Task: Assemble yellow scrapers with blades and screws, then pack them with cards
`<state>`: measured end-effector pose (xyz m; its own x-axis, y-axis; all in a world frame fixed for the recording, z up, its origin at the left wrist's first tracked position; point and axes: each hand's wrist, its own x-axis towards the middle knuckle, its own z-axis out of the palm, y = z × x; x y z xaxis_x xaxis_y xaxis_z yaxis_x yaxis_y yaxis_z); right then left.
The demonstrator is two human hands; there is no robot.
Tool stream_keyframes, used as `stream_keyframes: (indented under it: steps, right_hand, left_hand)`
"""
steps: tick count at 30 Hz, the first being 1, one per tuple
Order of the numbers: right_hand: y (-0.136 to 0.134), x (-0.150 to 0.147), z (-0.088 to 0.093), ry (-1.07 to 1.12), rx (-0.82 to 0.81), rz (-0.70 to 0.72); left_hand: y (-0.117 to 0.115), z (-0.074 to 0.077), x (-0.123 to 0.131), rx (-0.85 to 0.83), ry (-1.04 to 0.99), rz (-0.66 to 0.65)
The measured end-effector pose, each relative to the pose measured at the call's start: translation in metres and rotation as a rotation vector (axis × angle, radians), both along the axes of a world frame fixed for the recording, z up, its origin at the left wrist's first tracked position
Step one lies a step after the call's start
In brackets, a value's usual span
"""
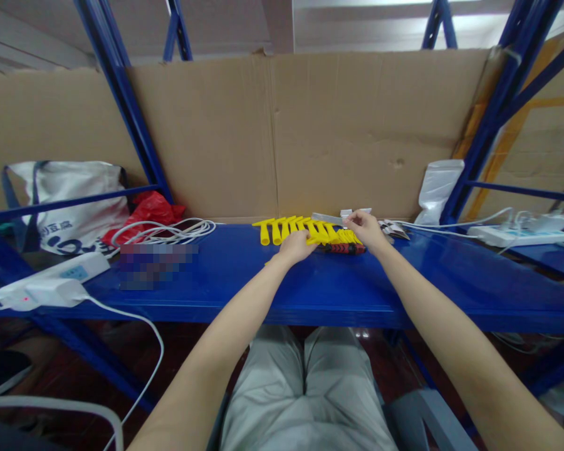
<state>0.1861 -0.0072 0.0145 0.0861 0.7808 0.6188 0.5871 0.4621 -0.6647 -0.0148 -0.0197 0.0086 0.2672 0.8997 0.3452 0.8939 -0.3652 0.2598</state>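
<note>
A row of yellow T-shaped plastic pieces (276,233) lies along the back of the blue shelf, against the cardboard. My left hand (295,248) is closed at the front of the row, its fingertips on a yellow piece (316,240). Pinched in my right hand (365,228) is a thin, flat grey strip (326,218), which reaches left over the row. Between the hands lies a red-and-black tool handle (345,248); its kind I cannot make out. Smaller yellow pieces (349,236) sit just behind it.
Coiled white cable (188,230), a red plastic bag (153,210) and a white cloth bag (75,200) are at the left. A power strip (61,279) lies at the front left, another power strip (517,235) at the right. Blue posts (502,113) frame the cardboard (348,131).
</note>
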Motion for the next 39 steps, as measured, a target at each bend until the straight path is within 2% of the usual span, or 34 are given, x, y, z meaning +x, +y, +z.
stream_keyframes:
  steps: [3, 5, 11, 18, 31, 39]
  right_hand:
    - [0.0, -0.009, -0.006, 0.054, -0.082, 0.176]
    - [-0.001, -0.012, -0.008, 0.067, -0.143, 0.221]
    - [-0.006, -0.013, -0.006, 0.056, -0.275, 0.205]
    - [-0.017, -0.017, 0.001, 0.058, -0.366, 0.259]
    - [-0.019, -0.021, -0.001, -0.002, -0.504, 0.254]
    - [-0.019, -0.021, -0.004, 0.122, -0.563, 0.341]
  left_hand:
    - [-0.001, -0.001, 0.0, 0.022, -0.015, -0.019]
    - [-0.001, -0.002, 0.0, 0.027, -0.016, -0.027]
    - [-0.005, 0.001, 0.001, 0.02, -0.025, -0.027]
    - [-0.004, 0.001, 0.0, 0.056, -0.052, -0.104]
    - [-0.003, -0.004, 0.001, 0.094, 0.008, -0.222]
    - [-0.011, -0.001, 0.004, 0.102, 0.085, -0.236]
